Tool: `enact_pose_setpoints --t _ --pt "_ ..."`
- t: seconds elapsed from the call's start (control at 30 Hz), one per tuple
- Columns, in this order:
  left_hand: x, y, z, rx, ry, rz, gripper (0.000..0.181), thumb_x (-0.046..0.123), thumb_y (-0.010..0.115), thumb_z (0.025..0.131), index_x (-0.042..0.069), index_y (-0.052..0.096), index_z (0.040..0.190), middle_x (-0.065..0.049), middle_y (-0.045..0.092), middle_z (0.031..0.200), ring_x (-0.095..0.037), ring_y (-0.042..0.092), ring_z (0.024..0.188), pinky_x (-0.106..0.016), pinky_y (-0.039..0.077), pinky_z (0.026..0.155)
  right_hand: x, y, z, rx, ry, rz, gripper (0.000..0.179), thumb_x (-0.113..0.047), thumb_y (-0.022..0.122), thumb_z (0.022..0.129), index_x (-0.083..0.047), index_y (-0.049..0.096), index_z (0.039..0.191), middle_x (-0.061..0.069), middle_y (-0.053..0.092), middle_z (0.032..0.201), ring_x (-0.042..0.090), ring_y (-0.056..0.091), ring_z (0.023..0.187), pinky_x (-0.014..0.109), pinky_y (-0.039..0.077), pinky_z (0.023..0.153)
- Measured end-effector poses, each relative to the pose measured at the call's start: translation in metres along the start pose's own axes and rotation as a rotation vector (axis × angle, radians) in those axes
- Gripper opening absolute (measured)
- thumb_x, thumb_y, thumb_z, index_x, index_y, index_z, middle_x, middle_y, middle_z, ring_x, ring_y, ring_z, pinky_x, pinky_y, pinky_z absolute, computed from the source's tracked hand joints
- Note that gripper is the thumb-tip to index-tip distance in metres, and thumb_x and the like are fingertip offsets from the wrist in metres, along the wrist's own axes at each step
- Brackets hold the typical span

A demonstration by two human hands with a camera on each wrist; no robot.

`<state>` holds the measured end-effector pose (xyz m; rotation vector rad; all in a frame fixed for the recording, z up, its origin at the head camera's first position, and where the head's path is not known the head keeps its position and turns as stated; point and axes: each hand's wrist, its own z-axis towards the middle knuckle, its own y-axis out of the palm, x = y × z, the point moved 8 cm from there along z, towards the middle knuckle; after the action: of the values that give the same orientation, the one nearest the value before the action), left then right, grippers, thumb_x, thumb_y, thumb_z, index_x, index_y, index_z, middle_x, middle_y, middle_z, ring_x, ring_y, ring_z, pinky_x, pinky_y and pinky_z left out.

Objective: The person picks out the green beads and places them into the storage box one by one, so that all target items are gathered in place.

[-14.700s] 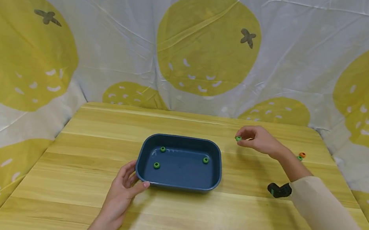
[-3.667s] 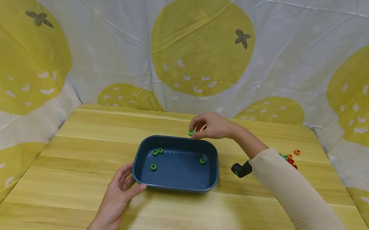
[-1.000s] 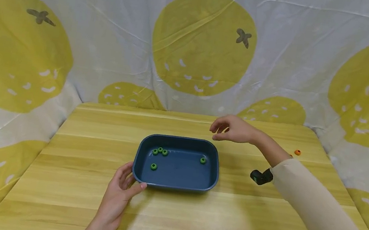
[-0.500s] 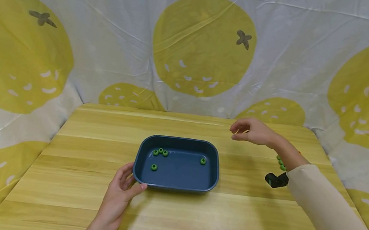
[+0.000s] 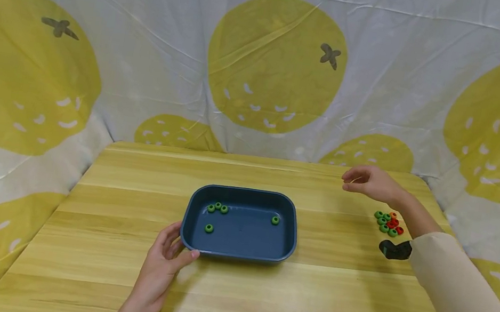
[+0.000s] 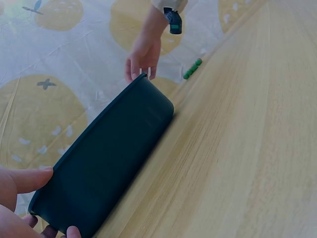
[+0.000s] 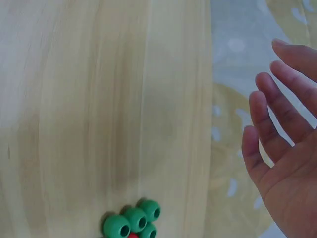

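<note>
My left hand [image 5: 159, 266] grips the near left corner of a dark blue plastic tray [image 5: 240, 235], thumb over the rim and fingers against the outside, as the left wrist view of the tray [image 6: 109, 153] confirms. Inside the tray lie several green beads [image 5: 218, 206], most toward its left side and one at the right. Off to the right, my right hand [image 5: 372, 184] is raised over the table, holding nothing, its fingers loosely bent. Near its wrist sits a cluster of green beads [image 5: 383, 221], red beads [image 5: 393, 222] and an orange bead [image 5: 393, 215].
A black wrist device [image 5: 395, 249] shows at the right sleeve [image 5: 457, 295]. The wooden table [image 5: 140, 177] ends at a white cloth [image 5: 161, 67] with yellow fruit prints behind it and at the sides.
Compared with the earlier frames, the tray contains more green beads. My right hand let go of a green bead there and has moved right, toward the cluster. The left hand stays put.
</note>
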<state>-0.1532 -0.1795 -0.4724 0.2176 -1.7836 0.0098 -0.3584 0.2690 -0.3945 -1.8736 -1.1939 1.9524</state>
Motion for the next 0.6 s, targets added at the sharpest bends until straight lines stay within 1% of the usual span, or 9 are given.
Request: enact_pose_setpoints --t 0.17,0.27,0.37,0.5,0.6 --pt "0.000 0.000 0.000 0.003 -0.001 0.006 0.079 -0.002 0.078 0.090 0.010 0.036 0.156 -0.007 0.041 0.158 -0.031 0.037 0.144 -0.021 0.045 0.097 0.015 -0.008 -0.012 0.028 0.003 -0.028 0.037 -0.024 0.070 0.101 0.003 0.065 0.126 0.015 0.067 0.121 0.030 0.064 0.108 0.055 0.050 0.095" --pt "-0.001 0.000 0.000 0.006 -0.003 0.011 0.079 -0.001 0.078 0.090 0.010 0.036 0.156 -0.008 0.040 0.158 -0.032 0.036 0.144 -0.020 0.045 0.097 0.022 -0.010 -0.020 0.040 0.012 -0.040 0.037 -0.024 0.070 0.102 0.004 0.065 0.126 0.015 0.068 0.119 0.031 0.064 0.108 0.051 0.051 0.093" --pt "0.000 0.001 0.000 0.007 -0.001 0.011 0.079 -0.001 0.078 0.090 0.010 0.035 0.157 -0.008 0.040 0.159 -0.032 0.036 0.145 -0.019 0.044 0.097 0.029 -0.012 -0.029 0.046 0.023 -0.045 0.039 -0.026 0.069 0.103 0.005 0.064 0.127 0.016 0.067 0.121 0.032 0.064 0.110 0.049 0.051 0.093" --pt "0.000 0.001 0.000 0.007 0.001 0.005 0.080 -0.001 0.078 0.090 0.009 0.035 0.157 -0.008 0.039 0.159 -0.031 0.036 0.144 -0.019 0.044 0.097 0.041 -0.015 -0.041 0.049 0.053 -0.017 0.043 -0.026 0.067 0.103 0.005 0.062 0.131 0.018 0.065 0.126 0.034 0.063 0.111 0.052 0.051 0.092" --pt "0.000 0.001 -0.001 0.008 -0.005 0.004 0.080 -0.001 0.077 0.090 0.009 0.034 0.157 -0.008 0.039 0.159 -0.031 0.036 0.144 -0.019 0.045 0.097 0.051 -0.017 -0.050 0.053 0.071 -0.002 0.043 -0.026 0.067 0.103 0.005 0.061 0.132 0.019 0.064 0.128 0.036 0.063 0.111 0.050 0.053 0.089"
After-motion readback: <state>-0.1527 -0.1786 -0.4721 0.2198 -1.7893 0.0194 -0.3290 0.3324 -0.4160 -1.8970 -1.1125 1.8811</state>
